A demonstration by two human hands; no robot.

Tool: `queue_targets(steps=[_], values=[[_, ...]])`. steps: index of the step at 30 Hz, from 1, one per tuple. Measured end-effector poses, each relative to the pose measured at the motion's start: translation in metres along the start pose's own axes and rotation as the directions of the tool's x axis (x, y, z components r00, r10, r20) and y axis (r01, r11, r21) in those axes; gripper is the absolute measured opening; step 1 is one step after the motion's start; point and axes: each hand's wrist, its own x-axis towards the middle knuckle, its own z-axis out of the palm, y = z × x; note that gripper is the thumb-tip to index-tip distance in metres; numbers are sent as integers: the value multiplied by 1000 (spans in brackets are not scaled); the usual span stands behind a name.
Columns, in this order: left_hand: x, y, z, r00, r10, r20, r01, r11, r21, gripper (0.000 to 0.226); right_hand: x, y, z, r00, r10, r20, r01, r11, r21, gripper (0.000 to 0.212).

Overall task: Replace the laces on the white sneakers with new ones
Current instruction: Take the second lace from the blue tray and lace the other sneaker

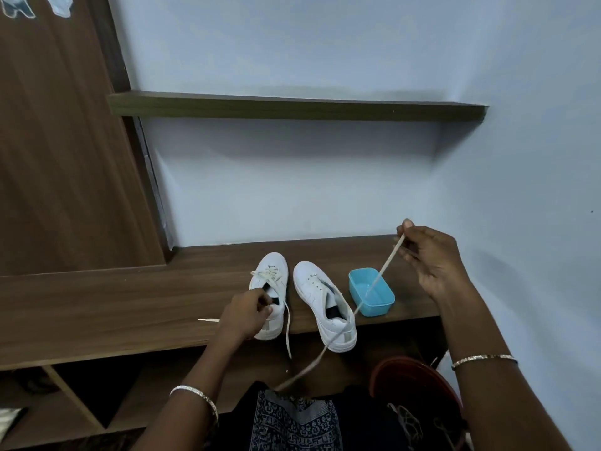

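A cream lace tip [208, 319] lies on the brown wooden desk [113, 304], just left of the left hand [247, 312]. That hand's fingers are curled round the collar of the laced left white sneaker [273, 265], whose heel is at the front edge. The unlaced right white sneaker [320, 294] sits just beside it, then a light blue plastic box [377, 307]. The right hand [429, 258] pinches a long cream flat lace [387, 262] between thumb and fingertips above the box, and the lace trails off the front edge.
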Motion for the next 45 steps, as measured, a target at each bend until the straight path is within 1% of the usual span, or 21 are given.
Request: queue_targets(steps=[1,2,3,4,6,8,12,16,19,24,26,30,34,36,40,45], values=[[2,6,0,1000,18,-11,-19,999,-30,4,1,-1,2,1000,5,19,-5,1000,27,16],[4,13,2,999,25,-21,-26,998,-58,7,1,-1,5,999,4,38,-6,999,47,17],[7,19,4,999,30,-30,-32,996,-87,9,3,-1,7,999,-2,46,0,999,36,19],[10,25,6,999,29,-41,-34,992,-121,9,5,1,10,999,-15,45,16,1000,-8,21],[22,36,13,999,17,-50,-26,983,-184,10,15,5,14,996,-75,39,81,983,-164,22],[26,44,18,997,-12,-74,-6,973,-231,14,18,7,18,987,-147,69,160,953,-258,20],[48,58,38,992,-102,-71,72,937,-342,19,38,17,32,967,-235,100,255,909,-329,17],[76,72,70,983,-179,-53,143,903,-404,22,62,41,50,953,-285,100,301,874,-382,15],[90,79,93,966,-254,-46,210,877,-431,30,78,75,62,962,-249,109,271,858,-436,13],[118,76,121,928,-367,-69,314,866,-389,63,106,146,76,991,-111,69,130,871,-474,2],[128,70,126,913,-401,-78,343,855,-389,68,114,167,77,995,-63,72,90,864,-496,3],[137,57,131,908,-417,-46,360,831,-424,68,119,195,79,995,-6,102,60,840,-539,3],[142,55,131,912,-409,-24,360,828,-429,62,124,212,79,993,28,117,41,835,-549,2],[145,53,127,909,-418,-8,373,820,-433,56,126,218,79,992,38,124,36,840,-542,2],[146,44,122,904,-427,20,380,782,-494,39,126,227,79,990,54,127,25,837,-547,2],[143,41,121,915,-402,-16,335,783,-525,26,125,230,76,989,74,128,6,844,-536,3]])
